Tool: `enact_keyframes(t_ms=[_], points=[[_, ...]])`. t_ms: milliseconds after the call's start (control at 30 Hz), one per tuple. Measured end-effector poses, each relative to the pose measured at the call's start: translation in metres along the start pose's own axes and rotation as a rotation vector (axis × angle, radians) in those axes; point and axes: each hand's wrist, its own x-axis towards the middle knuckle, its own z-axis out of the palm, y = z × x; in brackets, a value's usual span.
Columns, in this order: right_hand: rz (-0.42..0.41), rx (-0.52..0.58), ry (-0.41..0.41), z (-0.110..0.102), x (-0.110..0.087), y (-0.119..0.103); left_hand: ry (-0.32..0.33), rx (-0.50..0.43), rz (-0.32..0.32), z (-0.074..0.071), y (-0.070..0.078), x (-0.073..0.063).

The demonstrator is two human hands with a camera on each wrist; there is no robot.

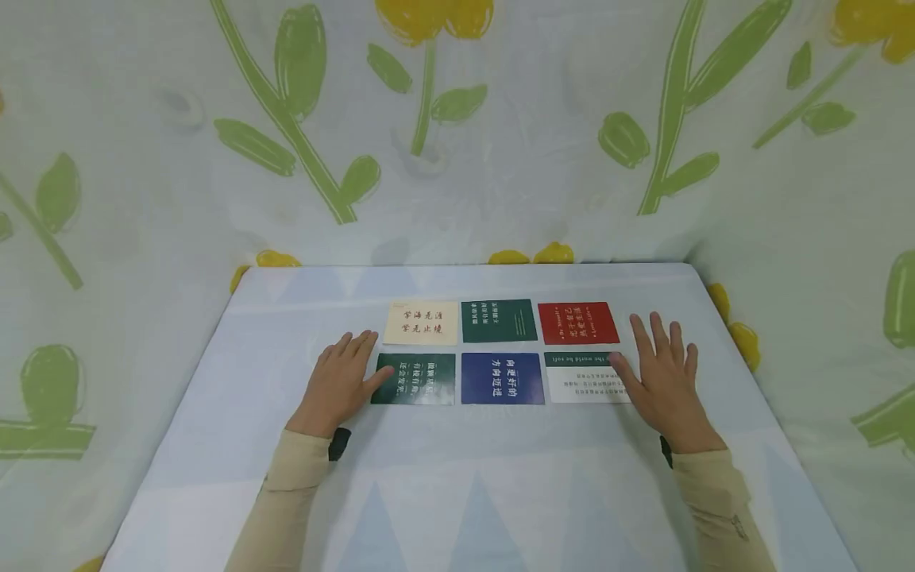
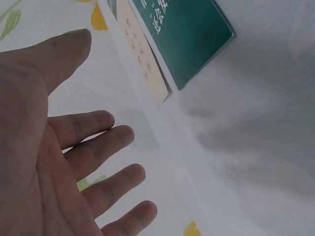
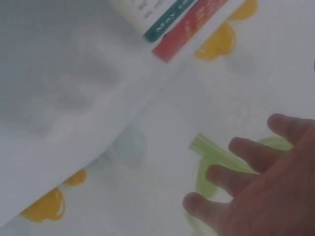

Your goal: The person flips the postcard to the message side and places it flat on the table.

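Several printed cards lie flat in two rows of three. The back row has a cream card [image 1: 420, 324], a green card [image 1: 498, 322] and a red card [image 1: 577, 324]. In front are a dark green card [image 1: 429, 380], a blue card [image 1: 503, 380] and a white card with a green band [image 1: 582, 386]. My left hand [image 1: 336, 385] is spread beside the left cards, its thumb over the dark green card's edge in the head view. On the other side, my right hand [image 1: 666, 388] has spread fingers, its thumb overlapping the white card's corner. Both hands hold nothing; shadows show below them.
The cards lie on a pale table [image 1: 457, 461] with light blue triangle shapes. Floral fabric walls [image 1: 515, 159] stand behind it and at both sides. Dark bands [image 1: 339, 444] are worn at the wrists, below beige sleeves.
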Motion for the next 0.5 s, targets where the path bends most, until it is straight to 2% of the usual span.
enact_keyframes(t_ms=[267, 500], points=[[-0.042, 0.01, -0.033, 0.014, 0.012, -0.026, -0.028, -0.007, 0.077, -0.001, -0.001, 0.006], [-0.115, 0.038, -0.08, 0.034, 0.018, -0.061, -0.027, -0.062, 0.16, 0.003, -0.002, 0.007]])
